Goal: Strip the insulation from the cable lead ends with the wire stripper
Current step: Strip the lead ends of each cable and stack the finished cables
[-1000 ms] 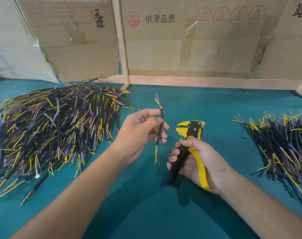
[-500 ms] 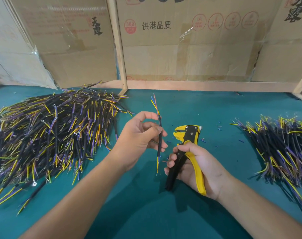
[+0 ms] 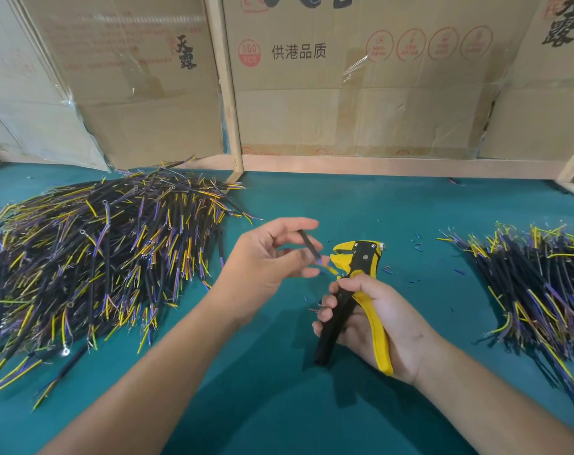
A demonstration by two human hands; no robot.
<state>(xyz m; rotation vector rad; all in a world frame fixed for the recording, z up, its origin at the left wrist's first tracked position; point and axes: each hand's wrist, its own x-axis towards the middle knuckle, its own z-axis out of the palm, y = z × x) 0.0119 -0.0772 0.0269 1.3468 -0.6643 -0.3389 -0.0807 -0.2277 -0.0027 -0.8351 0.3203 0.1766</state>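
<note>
Left hand (image 3: 272,254) pinches black cable (image 3: 308,244) between thumb and fingers, coloured lead ends tilted down toward open mouth of wire stripper (image 3: 354,290). Right hand (image 3: 374,323) grips stripper handles, tool upright above green table (image 3: 279,405). Big pile of cables (image 3: 98,254) at left, smaller pile (image 3: 538,290) at right. Cardboard boxes (image 3: 361,93) behind.

Two bare forearms, no sleeves, watch or rings in sight; a small dark smudge marks the right hand (image 3: 382,318).
</note>
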